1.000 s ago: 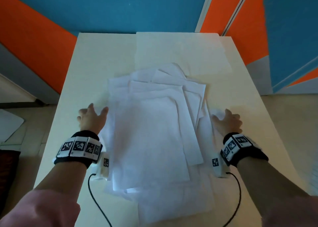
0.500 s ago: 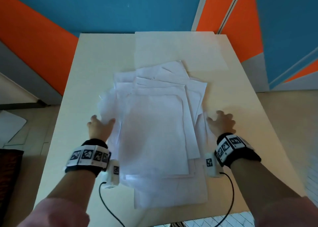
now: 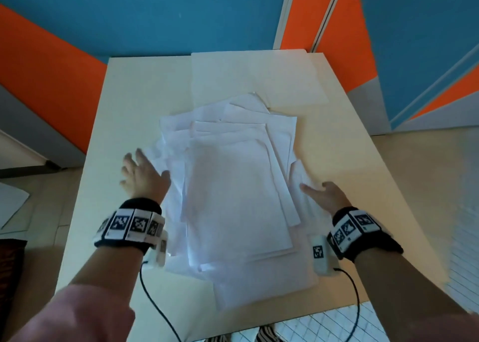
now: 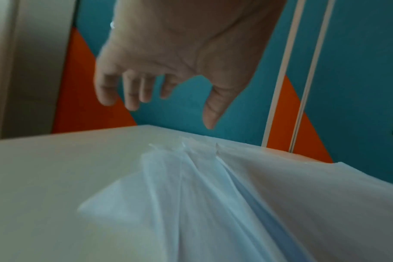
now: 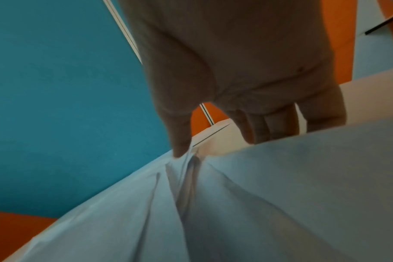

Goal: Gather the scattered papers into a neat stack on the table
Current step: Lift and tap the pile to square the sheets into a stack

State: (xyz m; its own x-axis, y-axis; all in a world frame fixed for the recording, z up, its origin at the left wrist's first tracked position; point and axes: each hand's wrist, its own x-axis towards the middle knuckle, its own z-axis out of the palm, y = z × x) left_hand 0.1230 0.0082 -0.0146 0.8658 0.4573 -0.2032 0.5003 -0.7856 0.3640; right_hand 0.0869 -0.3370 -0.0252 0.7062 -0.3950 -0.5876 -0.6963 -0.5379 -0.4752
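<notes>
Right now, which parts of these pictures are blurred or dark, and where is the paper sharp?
Head view: the left hand is smeared, while the paper pile is fairly sharp and evenly lit. Left wrist view: dim and bluish, the pile soft near the lens. Right wrist view: the right hand is dark, in shadow.

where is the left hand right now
In the head view the left hand is at the left edge of the paper pile, over the table; the left wrist view shows it open above the tabletop, apparently touching nothing.

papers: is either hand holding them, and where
Nothing is gripped: the right hand presses straight fingers on the right edge of the papers; the left hand hovers open beside them.
</notes>
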